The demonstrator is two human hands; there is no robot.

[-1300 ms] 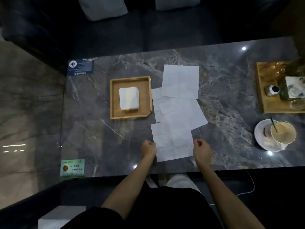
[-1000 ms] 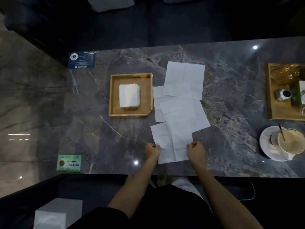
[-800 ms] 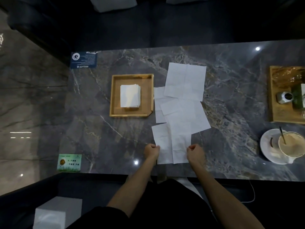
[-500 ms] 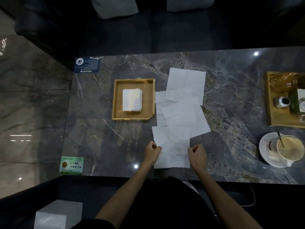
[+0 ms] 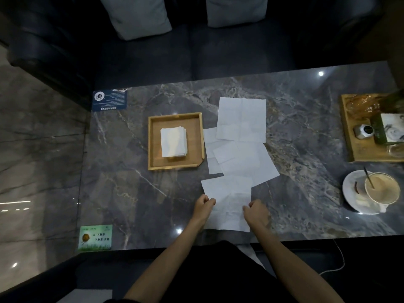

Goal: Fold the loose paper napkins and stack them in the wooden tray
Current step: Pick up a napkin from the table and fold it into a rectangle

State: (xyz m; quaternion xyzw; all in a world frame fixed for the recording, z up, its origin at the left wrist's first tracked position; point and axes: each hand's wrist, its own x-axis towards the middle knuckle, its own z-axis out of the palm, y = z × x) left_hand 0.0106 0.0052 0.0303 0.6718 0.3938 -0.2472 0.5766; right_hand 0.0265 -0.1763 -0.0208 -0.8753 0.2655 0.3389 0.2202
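Your left hand [image 5: 203, 205] and right hand [image 5: 255, 212] sit at the two side edges of the nearest napkin [image 5: 228, 202], which lies on the dark marble counter [image 5: 135, 193] close to its near edge. The left fingers [image 5: 210, 201] are curled tight and pinch the napkin's left edge about halfway along. The right fingers [image 5: 247, 207] are curled the same way and pinch its right edge at much the same level. Both hands are clenched on the paper, knuckles up, with the sheet stretched between them. Its near part lies between your wrists, and the far part spreads flat on the counter.

Beyond it, three more loose napkins overlap in a row running away from you: a tilted napkin [image 5: 249, 165] that touches the held one, a partly covered napkin [image 5: 211, 154] beneath it, and a far napkin [image 5: 241, 119] on top at the far end.

The wooden tray [image 5: 153, 143] stands just left of that row, its right rim touching the covered sheet. Inside it lies a stack of folded napkins [image 5: 173, 142], roughly centred.

At the right side of the counter, well apart from your hands, stand a coffee cup [image 5: 382, 188] on a saucer [image 5: 352, 193] and a second tray [image 5: 349, 132] holding small items.
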